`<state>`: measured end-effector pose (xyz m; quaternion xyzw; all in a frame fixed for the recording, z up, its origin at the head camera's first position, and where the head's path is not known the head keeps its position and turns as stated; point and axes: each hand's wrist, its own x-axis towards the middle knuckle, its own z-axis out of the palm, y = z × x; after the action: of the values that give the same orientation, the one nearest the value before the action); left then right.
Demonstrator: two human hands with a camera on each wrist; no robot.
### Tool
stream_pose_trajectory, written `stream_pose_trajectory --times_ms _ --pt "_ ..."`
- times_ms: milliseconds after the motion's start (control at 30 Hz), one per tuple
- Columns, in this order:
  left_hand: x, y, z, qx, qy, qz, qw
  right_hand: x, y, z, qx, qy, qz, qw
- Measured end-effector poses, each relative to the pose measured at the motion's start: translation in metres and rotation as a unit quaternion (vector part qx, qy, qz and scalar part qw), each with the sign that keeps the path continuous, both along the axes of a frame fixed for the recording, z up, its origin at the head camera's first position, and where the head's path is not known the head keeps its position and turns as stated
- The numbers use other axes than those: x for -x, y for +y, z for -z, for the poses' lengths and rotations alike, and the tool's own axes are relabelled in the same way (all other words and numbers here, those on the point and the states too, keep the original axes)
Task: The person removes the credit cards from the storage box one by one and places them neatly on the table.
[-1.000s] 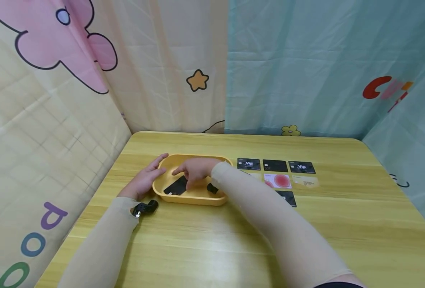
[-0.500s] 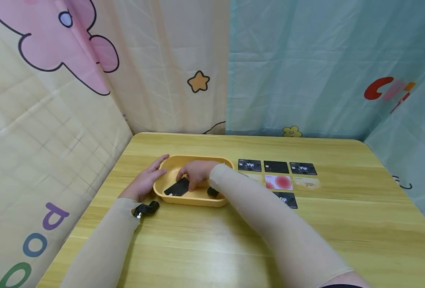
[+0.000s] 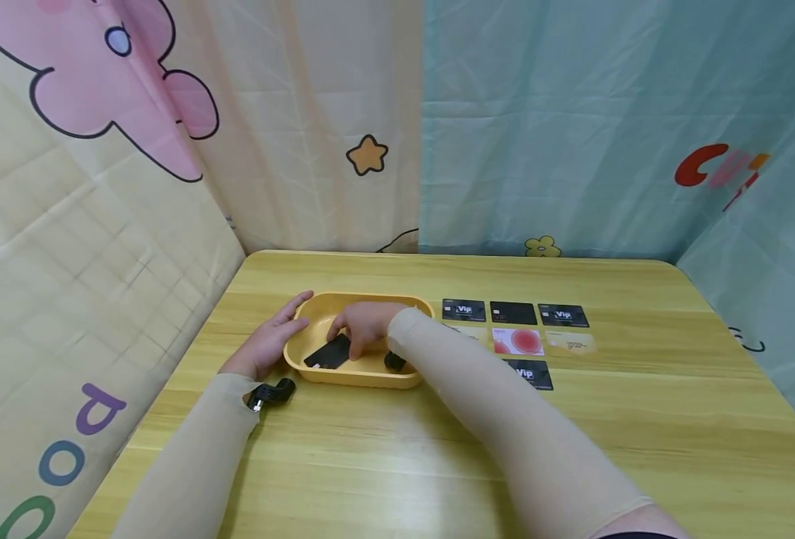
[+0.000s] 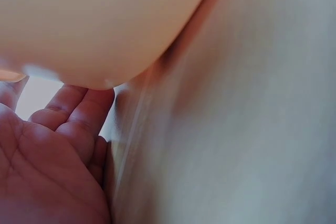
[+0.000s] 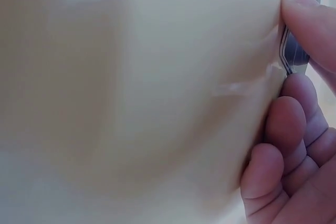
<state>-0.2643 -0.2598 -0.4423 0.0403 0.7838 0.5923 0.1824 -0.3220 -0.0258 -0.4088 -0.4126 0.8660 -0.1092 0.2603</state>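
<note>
A yellow oval tray [image 3: 357, 379] stands on the wooden table. My left hand [image 3: 269, 340] rests against its left end, thumb at the rim and fingers stretched along the outside. Inside the tray lies a dark card [image 3: 330, 353], with a light mark at its near end. My right hand [image 3: 365, 326] reaches in over the right rim and pinches at this card's right edge. In the right wrist view, the thumb [image 5: 310, 22] and fingertips [image 5: 286, 124] sit at the edges of thin dark cards [image 5: 296, 45], seen edge-on beside the tray wall.
Right of the tray, cards lie in rows: dark Vip cards [image 3: 563, 315], a plain black one [image 3: 513, 313], pale gold ones [image 3: 570, 342] and a pink-and-white one [image 3: 519, 341]. Another Vip card [image 3: 532, 373] lies nearer, partly behind my right forearm. Printed curtains [image 3: 539, 127] hang behind the table.
My right hand's index finger has drawn in from pointing outward and bent down toward the card in the tray. The left hand stays at the tray's end.
</note>
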Motion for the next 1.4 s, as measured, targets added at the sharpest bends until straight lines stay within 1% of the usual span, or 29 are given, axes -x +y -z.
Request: stream_pose_trajectory --times_ms 233,467,1167,1400 --pt "-0.0007 -0.0006 0.0009 -0.003 0.003 0.001 1.0000 0.0006 -0.0013 0.0019 -0.002 -0.008 0.010 1.000" --pt "-0.0005 -0.0001 0.0009 -0.004 0.003 0.002 1.0000 0.0023 -0.0013 0.0038 0.000 -0.006 0.009 1.000" --pt "-0.0009 0.0006 0.0003 -0.005 0.002 0.003 1.0000 0.0031 -0.0010 0.0049 0.004 -0.017 0.022 1.000" --pt "-0.0009 0.0000 0.0003 0.001 0.000 0.003 1.0000 0.0011 0.0003 0.0027 0.002 -0.018 0.027 0.999"
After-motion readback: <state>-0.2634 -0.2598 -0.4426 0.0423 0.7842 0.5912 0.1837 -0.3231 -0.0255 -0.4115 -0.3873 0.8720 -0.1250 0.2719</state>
